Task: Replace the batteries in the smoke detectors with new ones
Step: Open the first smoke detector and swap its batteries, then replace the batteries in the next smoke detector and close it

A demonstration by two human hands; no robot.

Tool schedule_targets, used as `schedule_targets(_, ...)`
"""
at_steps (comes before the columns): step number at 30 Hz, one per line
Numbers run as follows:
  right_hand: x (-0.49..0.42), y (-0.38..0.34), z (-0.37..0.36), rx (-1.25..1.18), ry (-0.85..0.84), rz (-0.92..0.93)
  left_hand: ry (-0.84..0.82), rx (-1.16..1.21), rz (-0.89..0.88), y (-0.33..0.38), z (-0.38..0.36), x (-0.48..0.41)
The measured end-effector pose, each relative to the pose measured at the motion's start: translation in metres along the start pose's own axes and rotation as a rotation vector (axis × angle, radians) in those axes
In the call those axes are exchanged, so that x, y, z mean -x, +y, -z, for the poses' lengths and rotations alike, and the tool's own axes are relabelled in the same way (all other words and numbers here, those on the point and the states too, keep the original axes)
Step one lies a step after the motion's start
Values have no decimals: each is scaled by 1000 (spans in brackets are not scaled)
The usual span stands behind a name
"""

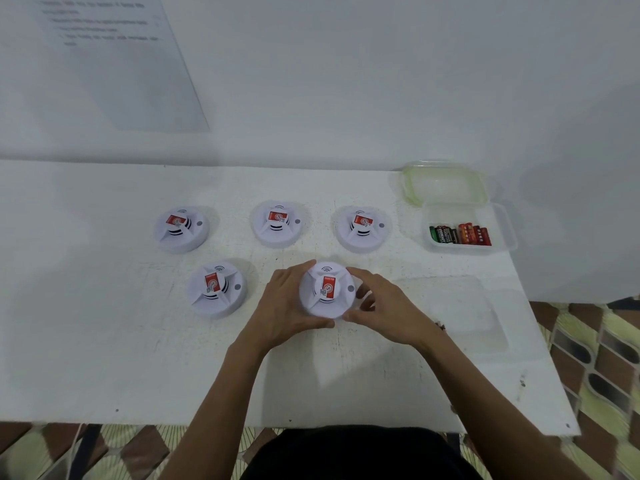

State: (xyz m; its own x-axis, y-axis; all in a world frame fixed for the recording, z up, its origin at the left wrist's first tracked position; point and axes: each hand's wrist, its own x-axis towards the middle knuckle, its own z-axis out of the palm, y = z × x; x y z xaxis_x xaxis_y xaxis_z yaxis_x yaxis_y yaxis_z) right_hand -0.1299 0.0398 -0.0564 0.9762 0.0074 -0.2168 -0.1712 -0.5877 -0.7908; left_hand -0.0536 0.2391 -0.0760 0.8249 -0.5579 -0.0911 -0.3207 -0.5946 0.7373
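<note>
A round white smoke detector (327, 289) with a red sticker on its top sits near the middle of the white table (104, 358). My left hand (282, 306) grips its left side and my right hand (384, 306) grips its right side. Several more white detectors lie on the table: three in a back row (181, 229), (278, 223), (363, 228), and one front left (216, 289). A clear plastic box (502, 233) at the right holds several red, black and green batteries (460, 234).
The box's greenish clear lid (443, 181) lies behind it against the wall. Another clear tray (481, 320) rests right of my right hand. The table's right edge drops to a patterned floor (606, 358). A printed sheet (114, 57) hangs on the wall.
</note>
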Motion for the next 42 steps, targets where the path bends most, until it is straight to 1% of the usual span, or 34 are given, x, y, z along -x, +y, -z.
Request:
schedule_targets(4,-5,5,-7,38,-6,-4,-7,-28,28,-10,-9,-5)
schedule_targets(8,-6,4,-10,82,8,-19,36,-12,28,-11,-13,-4)
schedule_targets(12,-1,1,-12,100,24,-50,64,-22,0,-13,-17,0)
schedule_targets(15,2,-5,-13,100,43,-82,53,-27,-33,-12,-19,2)
schedule_targets(16,3,-6,-13,111,80,-99,41,-33,-66,-13,-20,0)
schedule_targets(18,4,-14,-15,162,220,-100,36,-50,-100,-16,-13,2)
schedule_targets(20,2,-27,-19,155,338,-50,132,-39,-181,-14,0,10)
schedule_targets(21,-1,-36,-22,128,352,-13,182,-52,-185,-13,11,17)
schedule_targets(25,-17,-66,-39,21,282,128,367,-141,-233,-30,52,38)
schedule_targets(27,-28,-77,-53,-21,240,150,444,-196,-192,-45,70,41)
schedule_targets(28,-35,-83,-61,-55,225,149,453,-220,-136,-53,78,42)
schedule_targets(30,-49,-90,-76,-125,184,112,408,-277,15,-74,88,43)
schedule_targets(32,-63,-93,-91,-134,115,45,255,-295,173,-92,96,41)
schedule_targets(34,-75,-92,-104,-79,29,-19,119,-272,279,-103,98,37)
schedule_targets(36,-82,-94,-112,1,-16,-25,75,-288,268,-108,96,35)
schedule_targets(38,-85,-97,-117,27,-37,-15,109,-288,222,-107,93,35)
schedule_targets(40,-83,-100,-116,-45,-45,-14,166,-268,184,-104,91,37)
schedule_targets(42,-75,-104,-108,-227,-49,-63,206,-226,171,-95,90,39)
